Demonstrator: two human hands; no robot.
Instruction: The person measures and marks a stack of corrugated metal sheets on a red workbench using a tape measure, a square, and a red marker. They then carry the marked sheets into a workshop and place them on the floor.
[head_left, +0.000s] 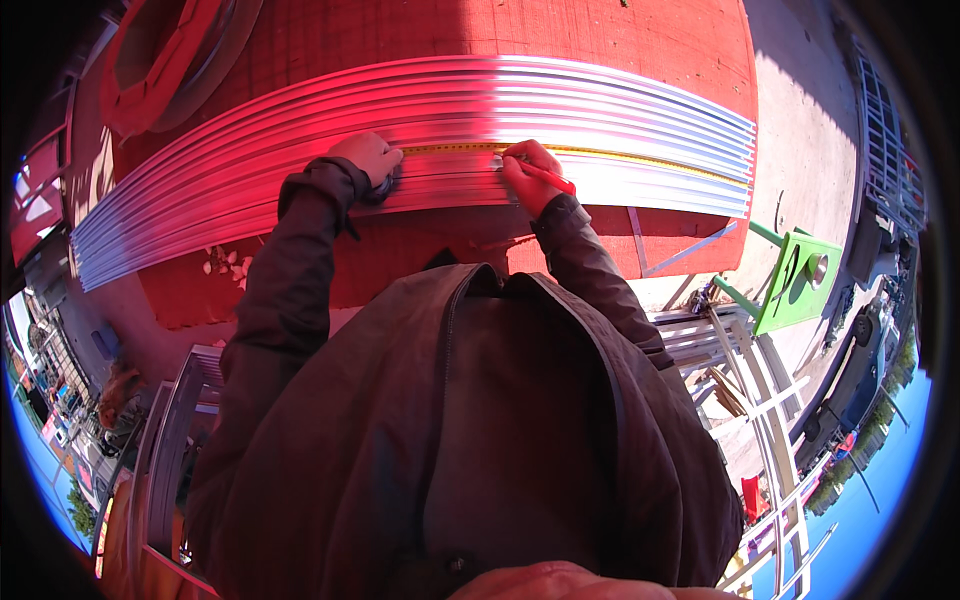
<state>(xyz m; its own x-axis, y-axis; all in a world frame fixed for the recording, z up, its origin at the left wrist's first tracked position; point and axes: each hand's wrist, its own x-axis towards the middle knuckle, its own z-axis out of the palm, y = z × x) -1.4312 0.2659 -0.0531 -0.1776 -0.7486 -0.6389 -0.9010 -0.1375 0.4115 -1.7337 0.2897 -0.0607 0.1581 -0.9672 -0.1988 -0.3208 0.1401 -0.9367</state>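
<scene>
Long silvery metal profiles [620,100] lie side by side across the red-covered table [600,28], partly in red-tinted shade. A yellow tape measure blade [650,162] stretches over them toward their right ends. My left hand [362,156] is closed around the tape measure's dark case [382,190], mostly hidden under the fingers, at the blade's left end. Farther right, my right hand [528,170] grips a red pencil [550,179] and rests on the profiles beside the blade. The pencil's working tip is hard to make out in the glare.
A green metal stand [805,275] is off the table's right edge. White frames [775,385] stand at lower right, grey metal frames [165,470] at lower left. A large red ring-like object [150,70] sits far left. Thin metal strips [690,250] lie near the table's front right.
</scene>
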